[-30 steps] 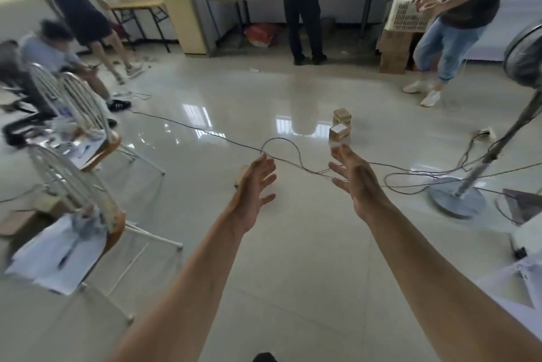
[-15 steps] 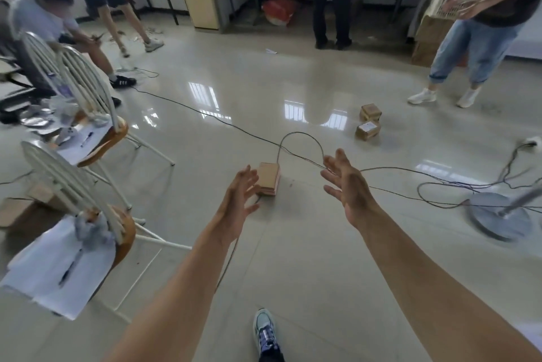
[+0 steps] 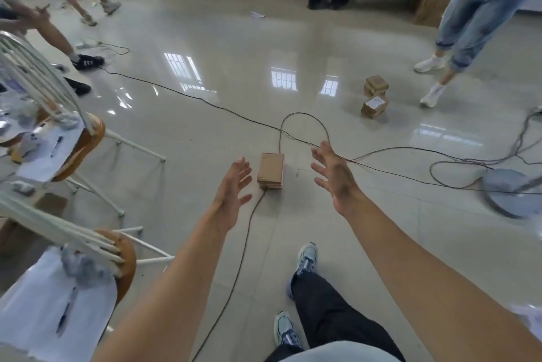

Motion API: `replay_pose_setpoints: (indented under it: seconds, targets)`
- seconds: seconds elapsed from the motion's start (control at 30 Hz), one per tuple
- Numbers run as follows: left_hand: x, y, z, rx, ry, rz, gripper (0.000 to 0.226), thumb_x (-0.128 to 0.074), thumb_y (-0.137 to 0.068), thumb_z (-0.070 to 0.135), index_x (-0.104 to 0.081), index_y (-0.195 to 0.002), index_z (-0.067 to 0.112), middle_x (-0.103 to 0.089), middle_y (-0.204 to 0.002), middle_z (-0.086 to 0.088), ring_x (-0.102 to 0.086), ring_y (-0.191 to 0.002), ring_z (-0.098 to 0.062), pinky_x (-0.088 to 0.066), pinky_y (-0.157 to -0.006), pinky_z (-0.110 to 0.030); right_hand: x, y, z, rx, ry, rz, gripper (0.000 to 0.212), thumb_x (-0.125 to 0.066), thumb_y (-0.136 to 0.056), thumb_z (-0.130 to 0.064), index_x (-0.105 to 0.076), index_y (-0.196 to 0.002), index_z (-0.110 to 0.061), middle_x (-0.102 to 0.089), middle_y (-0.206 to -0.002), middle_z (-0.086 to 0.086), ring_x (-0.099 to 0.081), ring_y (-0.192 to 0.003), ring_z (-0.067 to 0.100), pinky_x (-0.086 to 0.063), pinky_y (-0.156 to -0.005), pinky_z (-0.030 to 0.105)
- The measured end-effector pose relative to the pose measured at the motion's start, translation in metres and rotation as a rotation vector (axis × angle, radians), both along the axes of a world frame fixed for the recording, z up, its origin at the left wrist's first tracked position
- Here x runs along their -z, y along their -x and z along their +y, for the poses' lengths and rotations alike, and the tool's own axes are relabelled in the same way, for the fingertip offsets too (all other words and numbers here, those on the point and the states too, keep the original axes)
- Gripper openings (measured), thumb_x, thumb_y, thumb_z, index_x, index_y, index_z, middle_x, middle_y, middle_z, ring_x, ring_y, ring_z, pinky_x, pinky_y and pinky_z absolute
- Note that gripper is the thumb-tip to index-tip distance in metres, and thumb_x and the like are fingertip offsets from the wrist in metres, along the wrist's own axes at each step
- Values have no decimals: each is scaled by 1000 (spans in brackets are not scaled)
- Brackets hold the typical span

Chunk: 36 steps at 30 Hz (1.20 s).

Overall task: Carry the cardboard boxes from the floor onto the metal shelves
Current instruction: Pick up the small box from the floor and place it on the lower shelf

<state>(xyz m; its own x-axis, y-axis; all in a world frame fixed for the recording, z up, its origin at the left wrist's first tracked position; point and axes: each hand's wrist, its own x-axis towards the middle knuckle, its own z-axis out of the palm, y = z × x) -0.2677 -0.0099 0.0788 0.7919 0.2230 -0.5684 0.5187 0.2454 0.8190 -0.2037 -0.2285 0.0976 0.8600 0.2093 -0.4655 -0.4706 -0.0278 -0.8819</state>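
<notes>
Cardboard is what the step turns on: a flat cardboard box lies on the glossy tiled floor, and every other place is given from it. The left hand is held just left of the box and the right hand just right of it, both raised above the floor, palms turned inward, fingers spread, nothing gripped and nothing touched. A dark cable is seen running from the near end of the box toward the wearer, and a loop of cable lies just beyond it. Two smaller boxes sit well beyond the box and to its right, near a bystander's white shoes. No metal shelves are in view.

The step is judged to be the reach for the nearest box. It is best done by bringing the hands down on its two long sides together, so it is pressed evenly between the palms. Whether the cable passes under the box cannot be told; a slow, straight lift is advised so nothing is dragged, and the feet should be kept clear of the loop.
</notes>
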Motion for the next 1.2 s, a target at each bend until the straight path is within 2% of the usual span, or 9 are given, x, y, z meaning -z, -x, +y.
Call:
replay_pose_setpoints:
  seconds: [0.1,0.43,0.53,0.7,0.83,0.93,1.03,1.1,1.2]
  targets:
    - [14,-40,12,24,-15,36,72,-53,-102,53,-42,-161,15,-46,-166,-2,-43,-151,-21,-34,-123,-55,20,-41,17,-1,18,43,69,-37,-102,-60,-42,-154,-16,-43,-159,-3,-44,-143,23,-34,-119,49]
    - [92,-199,41,-6,-31,247,55,-53,-107,43,-50,-154,14,-56,-153,-4,-53,-142,-23,-44,-116,-52,105,-202,54,58,68,206,64,-37,-103,-58,-48,-147,-14,-47,-155,3,-48,-139,21,-38,-115,44]
    - [114,-228,50,-7,-36,303,56,-53,-107,43,-49,-155,14,-57,-152,-4,-54,-141,-23,-45,-115,-51,133,-233,62,59,96,252,66,-37,-103,-57,-44,-152,-13,-44,-158,2,-45,-142,22,-35,-118,47]
    - [163,-259,71,22,-72,398,52,-55,-107,41,-52,-151,13,-58,-152,-5,-56,-139,-22,-47,-112,-49,188,-274,80,63,168,284,70,-41,-99,-61,-46,-152,-15,-44,-159,1,-43,-144,20,-32,-121,49]
    - [213,-281,89,41,-78,475,47,-55,-107,39,-55,-146,13,-59,-151,-6,-57,-137,-23,-47,-109,-47,239,-297,95,65,205,327,73,-41,-97,-64,-45,-152,-17,-43,-160,-1,-42,-145,19,-31,-121,49]
    - [260,-302,104,42,-47,527,49,-56,-106,43,-57,-145,14,-60,-149,-5,-57,-139,-23,-47,-105,-44,285,-315,107,101,215,389,70,-36,-100,-63,-47,-151,-16,-46,-157,0,-51,-133,18,-33,-120,50]
    - [315,-328,120,33,-28,566,54,-54,-106,45,-56,-150,13,-61,-150,-6,-58,-139,-23,-45,-101,-42,338,-333,122,152,218,435,68,-32,-102,-61,-46,-150,-15,-47,-156,0,-52,-123,15,-32,-119,50]
    - [358,-349,128,47,-19,582,54,-52,-106,45,-56,-150,13,-61,-152,-6,-57,-140,-23,-45,-102,-42,379,-346,132,163,235,455,69,-31,-102,-61,-45,-151,-14,-47,-156,0,-51,-127,15,-32,-120,50]
    - [422,-379,140,97,-22,594,55,-48,-107,46,-55,-151,14,-59,-154,-5,-55,-141,-21,-43,-108,-43,443,-361,147,148,290,481,74,-30,-100,-65,-46,-151,-15,-45,-159,2,-44,-143,20,-31,-121,49]
